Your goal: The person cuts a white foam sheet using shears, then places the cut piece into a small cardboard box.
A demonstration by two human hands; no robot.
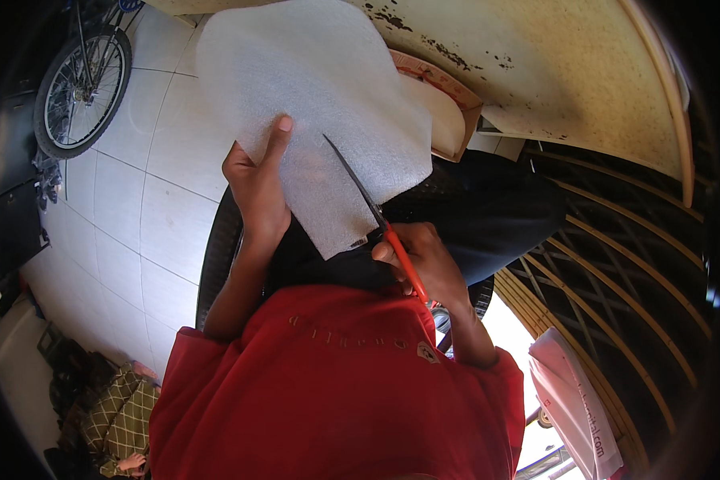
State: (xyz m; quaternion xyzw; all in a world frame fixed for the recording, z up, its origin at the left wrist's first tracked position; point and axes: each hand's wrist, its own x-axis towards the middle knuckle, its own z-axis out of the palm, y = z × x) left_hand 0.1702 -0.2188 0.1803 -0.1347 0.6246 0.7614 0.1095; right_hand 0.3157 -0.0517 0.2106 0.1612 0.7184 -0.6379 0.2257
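A large pale grey sheet with rounded corners (320, 72), like thin foam or foil padding, spreads out in front of me above my lap. My left hand (260, 188) grips its left edge, thumb on top and the other fingers underneath. In my right hand (428, 256) is a pair of scissors (404, 260) with orange-red handles. One dark blade slants up and left over the sheet, its tip near the middle. The other blade is not visible. A narrower strip of the sheet hangs toward me, with a small dark printed mark by its lower corner.
Behind the sheet stands a worn cream panel (536, 72), with an orange-edged box (448, 120) beside it. A bicycle wheel (84, 92) is at upper left on white floor tiles (180, 200). Slatted lattice (624, 264) and a white bag (572, 400) are at right. Someone's patterned clothing (124, 408) shows lower left.
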